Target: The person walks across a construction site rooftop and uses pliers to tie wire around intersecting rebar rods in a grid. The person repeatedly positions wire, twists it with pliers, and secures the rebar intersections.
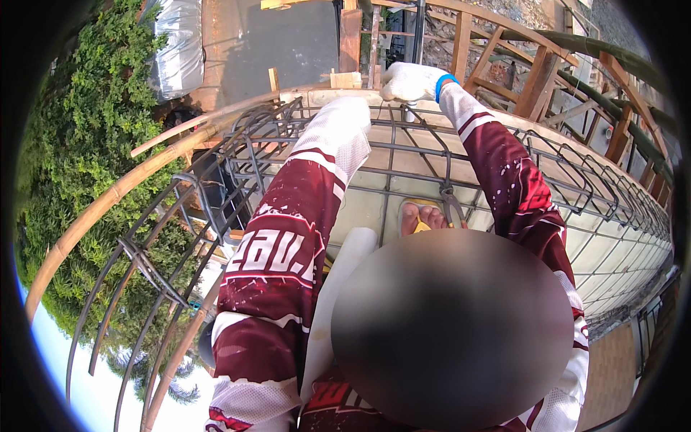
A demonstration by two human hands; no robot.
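Note:
My right hand [410, 82], in a white glove with a blue band at the wrist, is closed at the far edge of the steel rebar cage [432, 153]. What its fingers hold, if anything, is hidden; a short white piece [410, 114] shows just below it. My left arm [284, 216] reaches forward over the cage, and its white end covers the left hand, so its fingers cannot be seen. A pair of pincers [452, 207] lies with its jaws against a bar, beside my sandalled foot [421, 216].
A bamboo pole [101, 216] curves along the left, with bent rebar ends [155, 270] next to it. Timber framing [536, 83] stands at the far right. A white tube-like thing [342, 295] lies between my arms. Trees [93, 137] and pavement [281, 54] are below.

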